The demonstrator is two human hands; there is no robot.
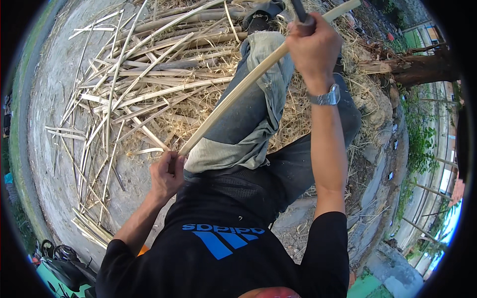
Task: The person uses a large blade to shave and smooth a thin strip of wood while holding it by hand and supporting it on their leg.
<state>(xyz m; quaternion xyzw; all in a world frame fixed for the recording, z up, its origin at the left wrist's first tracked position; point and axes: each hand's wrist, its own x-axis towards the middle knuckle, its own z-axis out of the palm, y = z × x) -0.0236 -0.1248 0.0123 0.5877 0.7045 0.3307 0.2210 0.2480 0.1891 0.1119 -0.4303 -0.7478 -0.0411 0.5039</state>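
A long, pale bamboo strip (pixel 238 93) lies slantwise across my left thigh, over a greyish cloth (pixel 213 155). Its near end is pinched between the thumb and fingers of my left hand (pixel 166 175), beside my hip. My right hand (pixel 316 48) is closed round the handle of a knife (pixel 299 11), whose dark blade points away from me and is cut off by the top of the picture. The strip passes right beside this hand and its far end sticks out beyond it. Whether blade and strip touch cannot be made out.
Many split bamboo strips (pixel 112 94) are scattered over the ground on the left. Curly shavings (pixel 189 119) lie round my legs. A rough log (pixel 412 68) juts in at the right, near green plants (pixel 420 134). Part of a motorbike (pixel 64 270) shows at lower left.
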